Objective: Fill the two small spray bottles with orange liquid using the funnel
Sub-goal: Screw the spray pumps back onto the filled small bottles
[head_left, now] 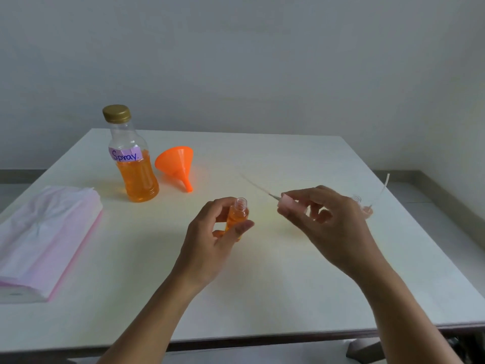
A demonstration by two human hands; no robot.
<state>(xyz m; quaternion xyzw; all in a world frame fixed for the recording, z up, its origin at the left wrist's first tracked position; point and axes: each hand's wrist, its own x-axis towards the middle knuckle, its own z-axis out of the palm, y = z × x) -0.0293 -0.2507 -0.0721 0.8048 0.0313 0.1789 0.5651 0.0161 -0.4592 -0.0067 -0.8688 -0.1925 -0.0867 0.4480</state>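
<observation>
Orange liquid fills the small spray bottle (235, 215) that my left hand (210, 243) grips upright between thumb and fingers, its threaded neck uncapped, near the middle of the white table (262, 285). My right hand (330, 224), just to the right and apart from the bottle, pinches a pink spray head (284, 202) by the fingertips, its thin clear dip tube (256, 185) slanting up and away to the left, blurred along its length. Behind that hand, partly hidden by it, stands what appears to be a second small clear bottle (366, 208), with another thin tube (381, 189) rising from beside it; I cannot tell whether it holds any liquid. Farther back on the left, an orange funnel (177, 162) lies on its side, spout toward me, just beside a larger clear bottle (133, 164) with a gold cap, about half full of orange liquid, its purple paper label hand-lettered "Spray." At the table's left edge rests a flat pack of pink and white tissue (44, 237).
</observation>
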